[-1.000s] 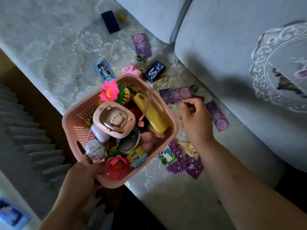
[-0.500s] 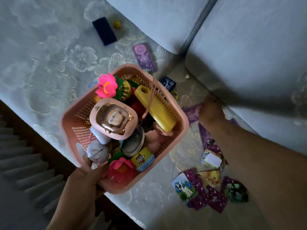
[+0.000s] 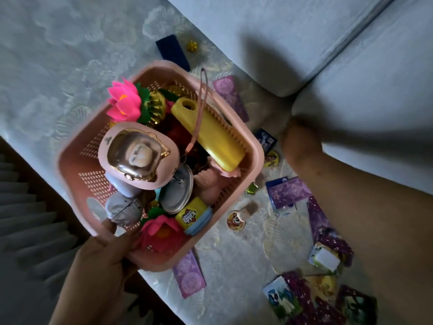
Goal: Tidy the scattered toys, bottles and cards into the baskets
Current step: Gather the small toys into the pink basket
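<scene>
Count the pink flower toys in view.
2: bright flower at the basket's far corner; darker flower at its near edge, beside the left hand. Others may be hidden.

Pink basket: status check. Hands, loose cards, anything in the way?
Left hand grips basket corner, basket full of toys. Right hand by the back cushion, fingers hidden. Cards loose on the seat; right forearm covers some.

A pale grey-blue sofa seat (image 3: 58, 55), its cover worked with raised flower and shell patterns, fills the far left and middle. Two plain back cushions (image 3: 269, 31) meet at a seam (image 3: 339, 43) on the far right, a soft shadow lying across them. Near left, past the seat's dark edge, lie grey pleated ridges (image 3: 28, 219). The light is dim and cool.
</scene>
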Action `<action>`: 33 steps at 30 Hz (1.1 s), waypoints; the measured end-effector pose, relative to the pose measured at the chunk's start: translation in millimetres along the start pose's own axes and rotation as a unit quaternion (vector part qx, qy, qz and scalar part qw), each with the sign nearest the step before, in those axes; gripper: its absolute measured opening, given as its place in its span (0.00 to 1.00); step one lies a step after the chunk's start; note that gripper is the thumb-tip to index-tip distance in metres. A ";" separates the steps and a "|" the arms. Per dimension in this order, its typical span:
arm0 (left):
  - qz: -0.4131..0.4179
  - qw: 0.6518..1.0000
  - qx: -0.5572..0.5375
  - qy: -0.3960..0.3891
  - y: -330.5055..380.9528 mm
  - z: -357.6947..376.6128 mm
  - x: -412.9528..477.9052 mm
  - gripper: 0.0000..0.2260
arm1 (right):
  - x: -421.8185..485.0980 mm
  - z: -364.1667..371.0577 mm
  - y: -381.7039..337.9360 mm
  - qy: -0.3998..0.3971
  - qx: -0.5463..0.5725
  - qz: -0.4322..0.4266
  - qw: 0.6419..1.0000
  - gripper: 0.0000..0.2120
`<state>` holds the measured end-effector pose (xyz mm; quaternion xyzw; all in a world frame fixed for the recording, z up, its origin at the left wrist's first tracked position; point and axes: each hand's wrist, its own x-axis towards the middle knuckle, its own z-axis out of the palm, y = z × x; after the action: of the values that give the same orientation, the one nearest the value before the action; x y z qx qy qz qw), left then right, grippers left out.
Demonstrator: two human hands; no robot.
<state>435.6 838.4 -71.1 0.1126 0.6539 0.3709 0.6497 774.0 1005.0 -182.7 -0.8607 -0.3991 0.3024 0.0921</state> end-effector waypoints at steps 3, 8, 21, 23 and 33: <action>0.006 1.000 0.005 0.022 6.8 -2.6 0.5 0.18 | -2.6 -0.4 -5.7 0.004 0.017 -0.023 1.000 0.15; 0.004 0.999 0.001 0.048 11.5 -9.0 -1.3 0.15 | -53.3 -13.4 -34.8 0.098 0.080 -0.160 0.979 0.11; 0.007 0.994 -0.059 0.089 22.2 -21.3 2.3 0.17 | -165.2 -2.5 -113.8 0.086 0.201 -0.423 0.879 0.16; 0.007 0.993 -0.074 0.093 21.1 -23.4 2.4 0.20 | -138.0 2.3 -81.0 0.108 0.153 -0.271 0.944 0.11; 0.003 0.990 -0.085 0.113 14.5 -24.0 -3.2 0.14 | -132.0 53.4 3.4 -0.098 -0.098 -0.108 0.984 0.12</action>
<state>408.8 838.4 -62.4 0.0159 0.6888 0.4373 0.5780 678.6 900.3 -167.7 -0.7836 -0.5245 0.3331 0.0002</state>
